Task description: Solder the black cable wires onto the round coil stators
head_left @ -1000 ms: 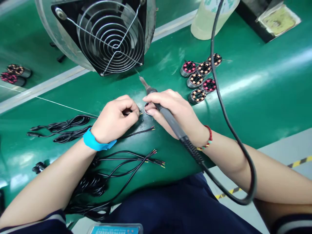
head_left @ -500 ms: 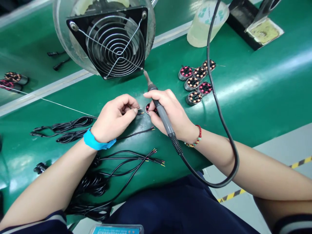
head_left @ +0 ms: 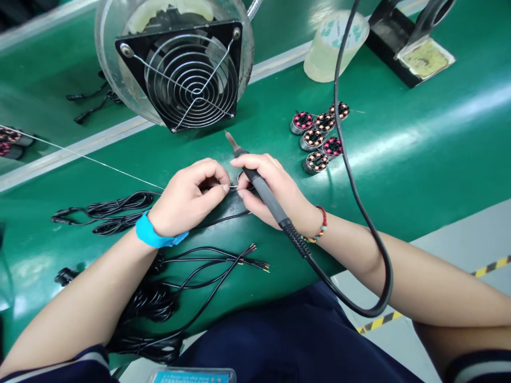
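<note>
My right hand (head_left: 281, 194) is wrapped round a grey soldering iron (head_left: 265, 192), whose tip points up and left toward the fan. Its thumb and fingertips also come together near the wire ends by my left hand. Pinched closed, my left hand (head_left: 191, 194) holds thin wire ends; a pale strand like solder wire (head_left: 115, 174) runs into it from the left. Between the hands, a motor stator (head_left: 240, 175) is mostly hidden behind my right fingers. Below them lies a black cable (head_left: 223, 218).
A fan with a wire guard (head_left: 195, 91) stands at the back. Several wound stators (head_left: 312, 139) sit to the right, before a tape roll (head_left: 333, 50) and an iron stand (head_left: 393, 50) with sponge (head_left: 426, 59). Coiled black cables (head_left: 154, 303) lie at the front left.
My right fingers have moved left and now meet the wire ends at my left fingertips. The iron's tip has dropped away from the fan guard, and the stator is more covered.
</note>
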Demonstrator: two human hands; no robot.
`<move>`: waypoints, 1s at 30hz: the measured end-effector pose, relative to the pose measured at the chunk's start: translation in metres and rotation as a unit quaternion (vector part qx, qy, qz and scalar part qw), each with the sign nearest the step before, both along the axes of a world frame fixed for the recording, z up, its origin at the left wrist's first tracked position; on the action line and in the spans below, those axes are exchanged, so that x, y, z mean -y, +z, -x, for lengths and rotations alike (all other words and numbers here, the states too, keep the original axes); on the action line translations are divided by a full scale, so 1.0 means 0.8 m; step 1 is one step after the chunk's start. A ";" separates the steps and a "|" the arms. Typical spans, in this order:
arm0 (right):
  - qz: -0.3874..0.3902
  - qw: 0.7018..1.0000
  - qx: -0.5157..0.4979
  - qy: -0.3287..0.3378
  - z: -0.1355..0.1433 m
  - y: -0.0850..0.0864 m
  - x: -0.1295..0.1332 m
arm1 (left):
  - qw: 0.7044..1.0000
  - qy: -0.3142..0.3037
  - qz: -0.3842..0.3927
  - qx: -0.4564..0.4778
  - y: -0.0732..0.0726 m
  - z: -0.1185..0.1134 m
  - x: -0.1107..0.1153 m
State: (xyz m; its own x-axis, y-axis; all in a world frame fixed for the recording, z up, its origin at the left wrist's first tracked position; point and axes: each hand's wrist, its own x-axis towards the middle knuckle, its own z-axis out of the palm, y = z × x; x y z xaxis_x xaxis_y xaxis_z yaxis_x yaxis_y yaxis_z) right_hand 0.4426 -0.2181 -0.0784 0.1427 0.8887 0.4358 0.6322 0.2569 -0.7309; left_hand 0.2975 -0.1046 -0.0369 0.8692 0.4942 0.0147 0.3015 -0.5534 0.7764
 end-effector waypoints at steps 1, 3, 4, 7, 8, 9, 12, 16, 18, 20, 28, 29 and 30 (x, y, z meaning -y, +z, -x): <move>0.003 1.000 -0.011 -0.001 0.000 0.001 0.000 | 1.000 -0.011 -0.002 0.001 0.000 0.000 0.000; 0.006 1.000 -0.029 0.003 0.000 0.001 0.000 | 1.000 -0.028 -0.006 0.001 0.000 0.001 -0.001; 0.005 0.999 -0.035 0.004 0.000 0.001 0.000 | 0.999 -0.033 -0.008 0.000 0.000 0.001 -0.001; 0.004 0.999 -0.046 0.007 -0.001 0.000 -0.001 | 0.999 -0.050 -0.019 0.004 0.000 0.001 -0.003; 0.005 0.999 -0.049 0.010 -0.001 0.000 -0.001 | 0.998 -0.058 -0.027 0.007 0.000 0.001 -0.003; 0.005 0.999 -0.053 0.012 -0.001 0.000 0.000 | 0.997 -0.067 -0.036 0.012 0.000 0.001 -0.003; 0.006 0.998 -0.058 0.015 -0.001 0.000 0.001 | 0.993 -0.097 -0.065 0.019 0.001 0.002 -0.002; -0.007 0.999 -0.051 0.014 -0.001 -0.002 0.000 | 0.987 -0.117 -0.111 0.012 0.001 0.003 -0.003; -0.006 0.999 -0.042 0.016 0.000 -0.001 -0.001 | 0.986 -0.109 -0.124 0.009 0.000 0.003 -0.002; -0.001 0.999 -0.025 0.020 0.000 0.000 -0.001 | 0.987 -0.097 -0.126 0.011 -0.003 0.002 0.000; 0.004 1.000 -0.024 0.008 0.000 0.004 -0.001 | 0.984 -0.057 -0.148 0.080 0.008 0.004 0.001; 0.009 0.999 -0.033 0.001 0.000 0.004 -0.001 | 0.978 -0.024 -0.173 0.111 0.014 0.006 -0.002; 0.015 0.999 -0.040 -0.008 0.000 0.004 -0.001 | 0.969 0.021 -0.200 0.144 0.021 0.010 -0.005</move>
